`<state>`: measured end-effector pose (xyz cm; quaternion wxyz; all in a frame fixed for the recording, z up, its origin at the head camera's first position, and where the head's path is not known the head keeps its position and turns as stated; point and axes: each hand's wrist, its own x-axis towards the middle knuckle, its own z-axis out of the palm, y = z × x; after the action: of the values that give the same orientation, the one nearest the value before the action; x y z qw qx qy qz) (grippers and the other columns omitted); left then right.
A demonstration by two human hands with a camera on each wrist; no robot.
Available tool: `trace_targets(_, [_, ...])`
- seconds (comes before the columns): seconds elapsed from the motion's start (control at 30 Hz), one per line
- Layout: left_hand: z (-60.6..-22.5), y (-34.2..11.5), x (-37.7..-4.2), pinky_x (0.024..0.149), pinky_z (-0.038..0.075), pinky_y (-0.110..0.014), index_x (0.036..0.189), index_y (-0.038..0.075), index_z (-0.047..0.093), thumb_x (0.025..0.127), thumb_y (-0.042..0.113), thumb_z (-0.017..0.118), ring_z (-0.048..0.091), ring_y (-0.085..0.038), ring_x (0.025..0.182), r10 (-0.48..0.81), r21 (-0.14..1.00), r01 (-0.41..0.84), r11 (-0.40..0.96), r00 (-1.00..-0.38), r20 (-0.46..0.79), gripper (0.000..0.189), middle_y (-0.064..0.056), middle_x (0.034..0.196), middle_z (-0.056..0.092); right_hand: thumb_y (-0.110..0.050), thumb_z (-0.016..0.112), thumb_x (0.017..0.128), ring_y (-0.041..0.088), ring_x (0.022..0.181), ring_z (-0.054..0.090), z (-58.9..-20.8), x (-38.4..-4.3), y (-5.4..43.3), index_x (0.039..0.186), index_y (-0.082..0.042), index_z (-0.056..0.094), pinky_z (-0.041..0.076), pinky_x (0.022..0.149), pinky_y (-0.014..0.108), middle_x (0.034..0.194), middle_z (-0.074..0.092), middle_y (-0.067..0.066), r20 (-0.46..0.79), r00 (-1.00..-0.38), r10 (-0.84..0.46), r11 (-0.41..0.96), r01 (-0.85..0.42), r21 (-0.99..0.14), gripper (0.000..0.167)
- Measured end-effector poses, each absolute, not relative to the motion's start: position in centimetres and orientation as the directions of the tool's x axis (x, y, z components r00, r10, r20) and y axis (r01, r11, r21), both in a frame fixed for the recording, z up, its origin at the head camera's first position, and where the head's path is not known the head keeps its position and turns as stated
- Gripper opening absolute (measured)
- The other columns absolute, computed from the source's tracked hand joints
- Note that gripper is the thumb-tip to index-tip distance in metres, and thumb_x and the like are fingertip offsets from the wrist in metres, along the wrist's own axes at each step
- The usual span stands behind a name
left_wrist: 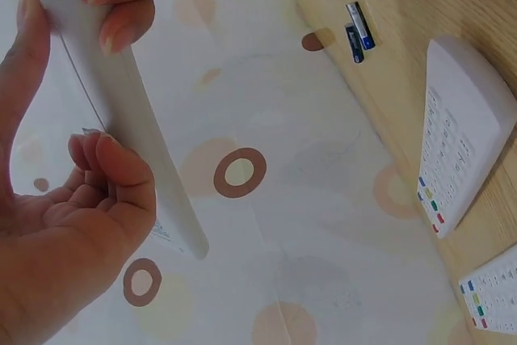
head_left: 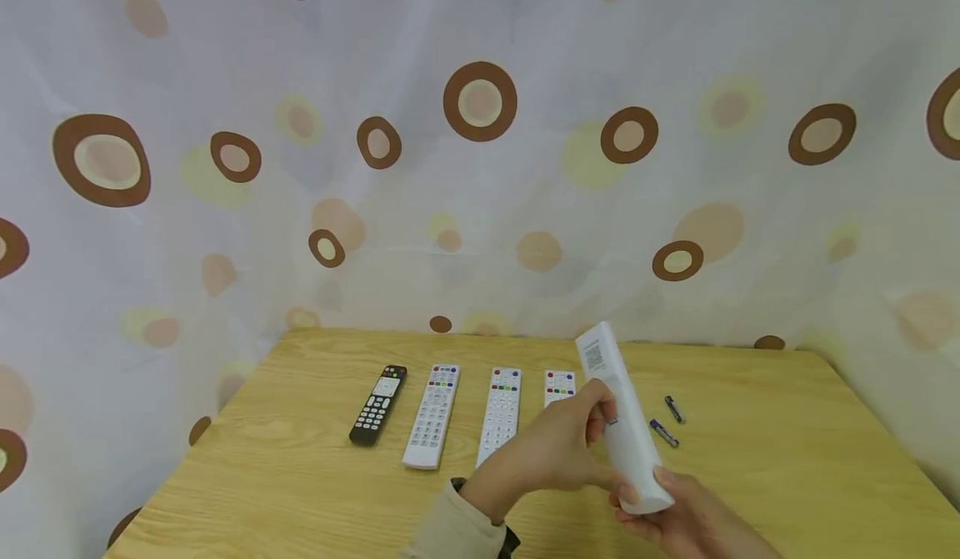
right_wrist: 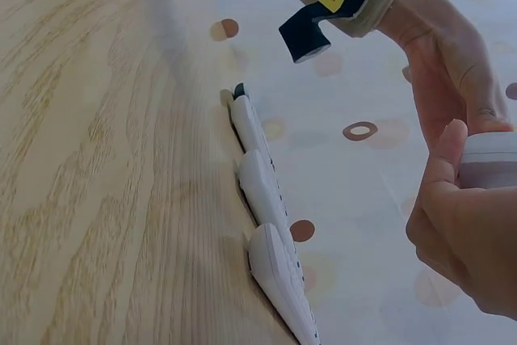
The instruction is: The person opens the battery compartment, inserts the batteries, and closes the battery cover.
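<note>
A white remote control [head_left: 628, 434] is held tilted above the right part of the table, its back with a printed label facing up. My right hand [head_left: 697, 513] grips its near end, with the thumb along the side. My left hand [head_left: 558, 442] lies over the left edge, thumb at the near end and curled fingertips [left_wrist: 109, 155] on the back. A small grey tip shows by those fingertips in the left wrist view; what it is I cannot tell. Two small batteries, a nearer one [head_left: 663, 433] and a farther one [head_left: 675, 409], lie right of the remote.
On the wooden table [head_left: 300, 492] lie a black remote [head_left: 378, 405] and several white ones in a row: a left one [head_left: 432, 416], a middle one [head_left: 500, 413] and a right one [head_left: 559, 382] partly hidden by my left hand. A patterned curtain [head_left: 420, 201] hangs behind the table.
</note>
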<state>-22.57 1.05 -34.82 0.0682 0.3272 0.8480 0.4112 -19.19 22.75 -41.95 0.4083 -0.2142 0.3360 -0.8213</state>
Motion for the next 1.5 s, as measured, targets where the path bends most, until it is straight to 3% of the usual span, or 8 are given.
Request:
trace_targets(0.23, [-35.6, 0.4, -23.7, 0.054, 0.033, -0.015, 0.096, 0.014, 0.043, 0.063, 0.02, 0.091, 0.034, -0.003, 0.059, 0.645, 0.751, 0.517, 0.411, -0.747, 0.162, 0.059, 0.005, 0.071, 0.038, -0.028, 0.016, 0.105, 0.02, 0.116, 0.05, -42.3, -19.2, 21.8, 0.125, -0.018, 0.04, 0.038, 0.105, 0.033, 0.125, 0.046, 0.009, 0.024, -0.616, -0.787, -0.44, 0.535, -0.721, 0.033])
trace_targets(0.47, [-36.0, 0.3, -23.9, 0.054, 0.032, -0.016, 0.095, 0.015, 0.043, 0.061, 0.019, 0.092, 0.034, -0.003, 0.059, 0.631, 0.77, 0.492, 0.406, -0.761, 0.153, 0.059, 0.005, 0.07, 0.037, -0.029, 0.018, 0.105, 0.019, 0.114, 0.051, -42.6, -19.2, 21.5, 0.126, -0.016, 0.037, 0.04, 0.103, 0.031, 0.124, 0.047, 0.01, -0.013, -0.649, -0.761, -0.419, 0.507, -0.753, 0.031])
trace_targets(0.67, [-35.9, 0.1, -24.0, 0.055, 0.032, -0.015, 0.092, 0.015, 0.041, 0.059, 0.02, 0.093, 0.036, -0.002, 0.061, 0.611, 0.763, 0.493, 0.417, -0.774, 0.166, 0.061, 0.006, 0.069, 0.037, -0.027, 0.017, 0.105, 0.017, 0.112, 0.053, -42.5, -19.5, 21.1, 0.125, -0.017, 0.041, 0.042, 0.102, 0.03, 0.121, 0.05, 0.009, 0.056, -0.635, -0.77, -0.433, 0.457, -0.777, 0.034])
trace_targets(0.8, [-35.5, -0.5, -23.8, 0.056, 0.035, -0.015, 0.094, 0.015, 0.042, 0.064, 0.017, 0.09, 0.04, -0.002, 0.062, 0.595, 0.802, 0.473, 0.365, -0.781, 0.189, 0.057, 0.006, 0.07, 0.042, -0.026, 0.012, 0.105, 0.018, 0.114, 0.053, -41.8, -19.6, 20.6, 0.129, -0.016, 0.042, 0.041, 0.103, 0.03, 0.122, 0.052, 0.01, 0.138, -0.611, -0.779, -0.473, 0.43, -0.769, 0.039])
trace_targets(1.03, [-34.4, -1.7, -22.7, 0.072, 0.052, -0.02, 0.097, 0.012, 0.053, 0.082, 0.012, 0.076, 0.058, -0.001, 0.078, 0.497, 0.849, 0.469, 0.243, -0.812, 0.306, 0.027, 0.004, 0.087, 0.061, -0.026, 0.013, 0.106, 0.022, 0.12, 0.051, -40.6, -19.1, 20.1, 0.131, -0.018, 0.041, 0.037, 0.107, 0.034, 0.129, 0.049, 0.01, 0.124, -0.643, -0.756, -0.519, 0.472, -0.713, 0.039])
trace_targets(1.17, [-33.9, -1.8, -22.1, 0.076, 0.052, -0.022, 0.098, 0.009, 0.058, 0.087, 0.009, 0.07, 0.059, -0.004, 0.081, 0.463, 0.897, 0.412, 0.16, -0.834, 0.3, 0.016, 0.0, 0.089, 0.064, -0.026, 0.013, 0.105, 0.022, 0.122, 0.05, -40.7, -19.0, 20.3, 0.132, -0.018, 0.042, 0.036, 0.108, 0.034, 0.133, 0.047, 0.008, 0.143, -0.633, -0.761, -0.531, 0.48, -0.699, 0.041])
trace_targets(1.37, [-33.7, -2.2, -21.3, 0.074, 0.051, -0.021, 0.109, 0.005, 0.064, 0.09, 0.008, 0.066, 0.059, -0.004, 0.079, 0.482, 0.918, 0.38, 0.113, -0.829, 0.284, 0.019, -0.008, 0.093, 0.064, -0.025, 0.011, 0.105, 0.021, 0.122, 0.05, -40.6, -19.0, 20.5, 0.135, -0.017, 0.044, 0.036, 0.108, 0.032, 0.132, 0.05, 0.01, 0.221, -0.596, -0.772, -0.559, 0.47, -0.683, 0.045])
trace_targets(1.5, [-33.7, -2.7, -20.9, 0.071, 0.05, -0.02, 0.102, 0.005, 0.063, 0.09, 0.01, 0.067, 0.058, -0.005, 0.079, 0.481, 0.926, 0.369, 0.078, -0.828, 0.289, 0.014, -0.007, 0.092, 0.064, -0.025, 0.016, 0.105, 0.022, 0.12, 0.05, -40.7, -19.2, 20.7, 0.135, -0.016, 0.043, 0.036, 0.107, 0.031, 0.127, 0.052, 0.012, 0.251, -0.613, -0.749, -0.604, 0.478, -0.638, 0.041])
